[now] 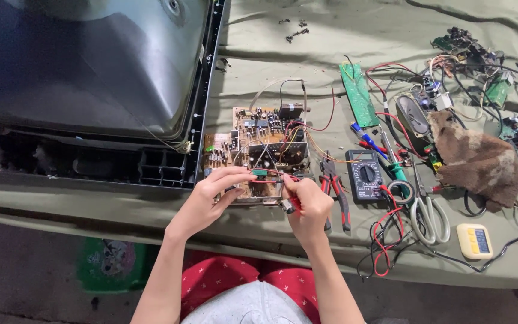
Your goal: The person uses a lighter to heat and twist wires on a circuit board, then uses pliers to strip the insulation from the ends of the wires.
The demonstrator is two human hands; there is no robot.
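Note:
A brown circuit board [258, 144] crowded with parts and wires lies on the green cloth in front of me. My left hand [214, 193] rests at the board's near edge, its thumb and forefinger pinching a thin red wire or probe with a small green piece [259, 173]. My right hand [308, 201] is closed around a red-handled tool [290, 205] whose tip meets the same spot on the board.
A picture tube in its black frame [100, 72] fills the left. Right of the board lie red pliers [337, 189], a black multimeter [364, 174], scissors [430, 213], a green board [360, 95], a brown rag [478, 161], a yellow timer [473, 240] and tangled wires.

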